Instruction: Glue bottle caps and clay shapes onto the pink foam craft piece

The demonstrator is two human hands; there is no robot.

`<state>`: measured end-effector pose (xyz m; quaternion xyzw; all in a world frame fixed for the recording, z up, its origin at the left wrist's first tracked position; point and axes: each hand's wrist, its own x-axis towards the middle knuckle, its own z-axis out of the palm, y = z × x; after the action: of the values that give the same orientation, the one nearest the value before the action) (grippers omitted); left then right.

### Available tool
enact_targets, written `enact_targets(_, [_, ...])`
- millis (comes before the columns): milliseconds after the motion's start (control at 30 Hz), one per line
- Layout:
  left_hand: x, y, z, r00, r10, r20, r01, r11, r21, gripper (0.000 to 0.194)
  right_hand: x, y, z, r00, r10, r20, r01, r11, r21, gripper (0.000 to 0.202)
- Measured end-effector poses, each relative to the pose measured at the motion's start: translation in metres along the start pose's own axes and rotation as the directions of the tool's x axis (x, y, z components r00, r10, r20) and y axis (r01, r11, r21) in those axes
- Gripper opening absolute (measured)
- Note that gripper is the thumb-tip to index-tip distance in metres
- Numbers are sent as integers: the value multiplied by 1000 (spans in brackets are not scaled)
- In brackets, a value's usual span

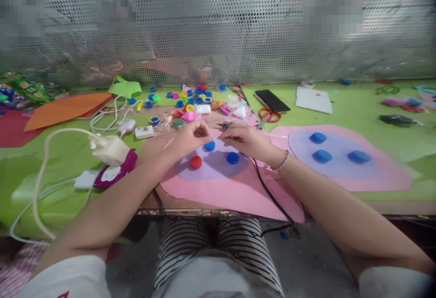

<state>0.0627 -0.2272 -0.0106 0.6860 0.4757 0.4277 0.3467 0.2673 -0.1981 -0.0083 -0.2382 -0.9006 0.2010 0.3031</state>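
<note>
My left hand [195,136] hovers over a purple paper shape [218,169], its thumb and fingers curled towards a pinch. Facing it, my right hand [245,140] has its fingertips pressed together; whatever lies in either pinch is too small to make out. Just below the fingers, the purple shape carries a blue bottle cap [210,146], a red bottle cap [195,162] and a second blue cap [233,157]. Pink paper [218,193] lies underneath. A dark pointed tool [223,126] shows behind my right fingertips, partly hidden. From under that hand a black cable [267,189] runs to the table edge.
At right, another purple shape [303,152] on pink paper bears three blue caps. Loose caps [190,100], red-handled scissors [269,115] and a black phone [271,101] lie behind. A plug adapter [111,150] with cables stands left. Perforated metal [218,25] closes the back.
</note>
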Motion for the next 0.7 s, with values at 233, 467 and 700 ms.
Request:
enact_targets(233, [-4,4,4,998,-42,52,45,998,-49,13,-1,4,4,998,-59,22,59,998,9,17])
enact_targets(467, [-5,4,6,995,-32,89,35,999,-31,13,-1,-2,5,993,110,32,-110,994,8,3])
enact_targets(700, [-5,6,5,991,-35,126,36,999,-9,9,-2,-4,4,983,178,-38,-177,984,29,15])
